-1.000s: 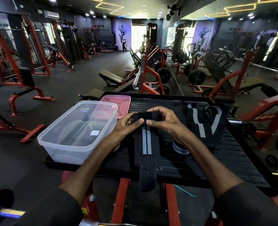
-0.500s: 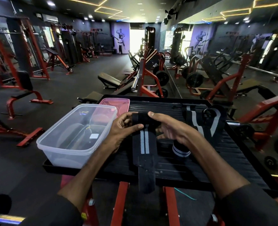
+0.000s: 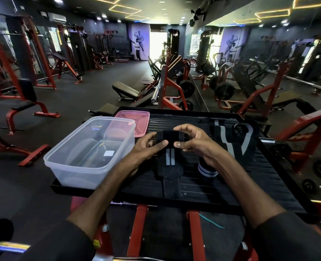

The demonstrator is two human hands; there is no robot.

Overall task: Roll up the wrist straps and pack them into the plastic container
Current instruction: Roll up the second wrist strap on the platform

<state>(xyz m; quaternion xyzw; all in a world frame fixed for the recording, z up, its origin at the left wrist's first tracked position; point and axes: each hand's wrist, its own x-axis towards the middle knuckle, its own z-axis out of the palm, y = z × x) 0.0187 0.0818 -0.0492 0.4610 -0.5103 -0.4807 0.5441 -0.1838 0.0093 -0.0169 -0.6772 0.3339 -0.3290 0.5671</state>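
Strap [image 3: 171, 138], black with two grey stripes: partly rolled, the roll held just above the platform [image 3: 265, 183] near its middle. The unrolled tail runs from the roll toward the near edge and lies flat on the ribbed surface, its end just short of that edge. Left hand [image 3: 146, 147] grips the roll's left end, thumb on the front and fingers curled behind. Right hand [image 3: 195, 143] grips the right end the same way, thumb tip on the front and fingers arched over the top. Rolled strap [image 3: 207, 169] with white bands stands on the platform just under the right wrist. Loose straps [image 3: 221, 135] lie in a heap toward the far right corner. Container [image 3: 71, 174], clear plastic, open, sits at the platform's left edge beside the left forearm; no strap visible inside. Pink lid [image 3: 137, 115] lies behind it at the far left corner, touching or nearly so.
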